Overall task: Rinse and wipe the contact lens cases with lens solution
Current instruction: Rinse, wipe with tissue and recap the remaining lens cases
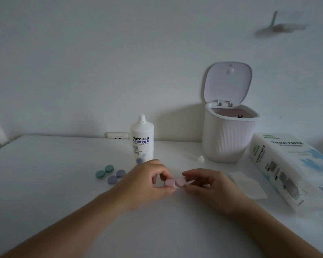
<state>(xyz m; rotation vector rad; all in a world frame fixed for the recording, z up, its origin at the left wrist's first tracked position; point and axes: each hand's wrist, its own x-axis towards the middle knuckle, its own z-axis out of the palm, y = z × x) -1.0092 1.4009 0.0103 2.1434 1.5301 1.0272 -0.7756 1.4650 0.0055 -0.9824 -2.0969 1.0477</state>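
- Progress looks early to middling: the pink lens case (174,183) is in hand near the middle of the bench (54,183), with both its caps on as far as I can tell, so I judge it is either about to be unscrewed or has just been screwed down.
- Green lens case (104,171) and blue-grey lens case (116,176) lie side by side to the left, just beside the left hand, caps on; whether they have been rinsed cannot be told.
- Lens solution bottle (142,139) stands upright just beyond the hands, and its small white cap (200,159) lies on the bench to the right, near the foot of the bin, so the bottle seems ready for pouring.
- One flat tissue (247,185) lies to the right of the hands, beside the tissue paper pack (287,168); it looks unused, though the dim light makes that uncertain.
- Desktop bin (229,135) stands at the far right with its lid up.
- Left hand (147,180): fingers curled, pinching the left cap of the pink case.
- Right hand (207,185): fingers curled, pinching the right end of the same case.
- Left to do, in my judgement: open, rinse and wipe each case.
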